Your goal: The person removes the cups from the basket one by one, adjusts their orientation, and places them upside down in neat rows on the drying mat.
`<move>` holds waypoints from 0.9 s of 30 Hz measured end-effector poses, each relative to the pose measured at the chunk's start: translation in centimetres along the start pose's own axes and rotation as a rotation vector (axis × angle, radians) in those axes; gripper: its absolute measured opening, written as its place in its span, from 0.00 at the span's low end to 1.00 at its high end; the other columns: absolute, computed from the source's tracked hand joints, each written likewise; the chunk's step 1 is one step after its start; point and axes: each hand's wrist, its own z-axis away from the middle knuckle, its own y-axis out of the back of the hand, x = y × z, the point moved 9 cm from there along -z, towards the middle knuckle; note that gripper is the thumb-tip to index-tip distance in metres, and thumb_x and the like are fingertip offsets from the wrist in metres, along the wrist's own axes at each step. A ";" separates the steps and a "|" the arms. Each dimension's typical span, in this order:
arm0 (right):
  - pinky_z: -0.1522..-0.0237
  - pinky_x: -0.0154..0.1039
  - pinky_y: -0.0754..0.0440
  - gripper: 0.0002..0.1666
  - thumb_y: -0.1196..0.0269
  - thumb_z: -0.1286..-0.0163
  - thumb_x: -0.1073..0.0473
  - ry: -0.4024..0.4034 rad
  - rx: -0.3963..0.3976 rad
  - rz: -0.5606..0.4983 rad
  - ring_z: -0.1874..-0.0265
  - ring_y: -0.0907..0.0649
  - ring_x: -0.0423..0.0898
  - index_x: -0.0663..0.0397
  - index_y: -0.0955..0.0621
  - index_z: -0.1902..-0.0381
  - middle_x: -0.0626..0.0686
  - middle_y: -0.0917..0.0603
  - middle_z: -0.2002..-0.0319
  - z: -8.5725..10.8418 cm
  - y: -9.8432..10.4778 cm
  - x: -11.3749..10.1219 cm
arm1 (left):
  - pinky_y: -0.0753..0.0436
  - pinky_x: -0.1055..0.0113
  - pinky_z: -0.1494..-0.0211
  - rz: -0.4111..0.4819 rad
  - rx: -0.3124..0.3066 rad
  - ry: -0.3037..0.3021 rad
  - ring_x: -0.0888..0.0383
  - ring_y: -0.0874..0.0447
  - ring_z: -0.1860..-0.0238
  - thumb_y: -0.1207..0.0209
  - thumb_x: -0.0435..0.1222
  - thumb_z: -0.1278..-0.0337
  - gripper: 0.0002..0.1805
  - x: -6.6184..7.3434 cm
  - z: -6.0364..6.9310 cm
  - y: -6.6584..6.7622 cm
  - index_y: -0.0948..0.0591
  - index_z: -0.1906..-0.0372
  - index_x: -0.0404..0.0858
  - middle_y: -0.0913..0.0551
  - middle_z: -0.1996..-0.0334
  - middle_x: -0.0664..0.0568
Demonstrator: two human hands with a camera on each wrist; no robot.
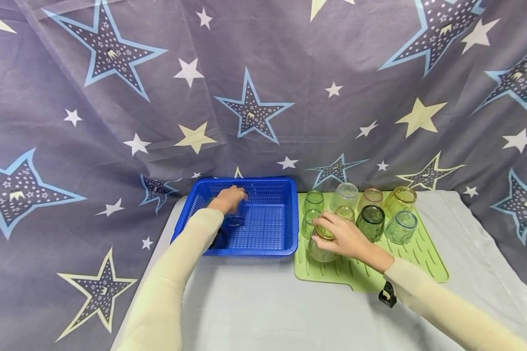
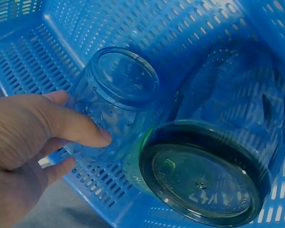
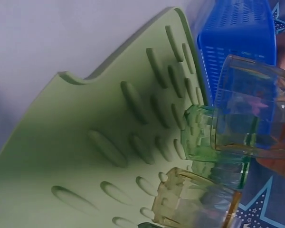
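Inside the blue basket [image 1: 292,219], my left hand [image 1: 229,199] grips a clear drinking glass [image 1: 236,217], thumb along its side in the left wrist view. Close by in the basket lies a dark-based glass [image 2: 199,185], with a bit of a green glass [image 2: 135,164] showing between the two. Over the front left of the green drying mat [image 1: 325,275], my right hand [image 1: 340,236] holds a yellow-tinted drinking glass [image 1: 321,252] by its upper part. In the right wrist view that glass appears raised off the mat; the fingers are partly out of frame.
Several glasses stand bottom-up on the mat, among them a dark green glass [image 1: 371,224], a bluish glass [image 1: 401,227], a yellow glass [image 1: 399,201] and a small green glass [image 1: 309,224] near the right hand. A star-patterned curtain [image 1: 254,161] hangs behind the white table [image 1: 263,302].
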 end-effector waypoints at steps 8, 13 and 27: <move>0.71 0.34 0.17 0.19 0.32 0.38 0.51 0.068 0.030 0.009 0.69 0.19 0.42 0.55 0.16 0.53 0.50 0.17 0.59 0.0 -0.7 -0.2 | 0.23 0.49 0.30 -0.030 0.012 -0.007 0.41 0.32 0.27 0.40 0.20 0.42 0.32 0.1 -0.1 0.2 0.21 0.33 0.44 0.27 0.29 0.44; 0.67 0.37 0.15 0.19 0.32 0.38 0.51 0.072 0.010 0.022 0.65 0.18 0.43 0.55 0.16 0.53 0.49 0.17 0.59 -0.2 -1.3 -0.3 | 0.29 0.46 0.25 -0.039 0.013 -0.007 0.37 0.37 0.24 0.41 0.19 0.41 0.33 0.1 -0.2 0.0 0.21 0.32 0.43 0.30 0.26 0.42; 0.72 0.34 0.16 0.21 0.29 0.42 0.50 0.078 -0.005 0.042 0.68 0.18 0.42 0.55 0.16 0.54 0.49 0.18 0.60 0.4 -3.1 -0.1 | 0.20 0.49 0.33 -0.039 -0.003 0.030 0.38 0.34 0.25 0.25 0.25 0.59 0.45 0.1 0.0 0.1 0.25 0.29 0.42 0.27 0.28 0.43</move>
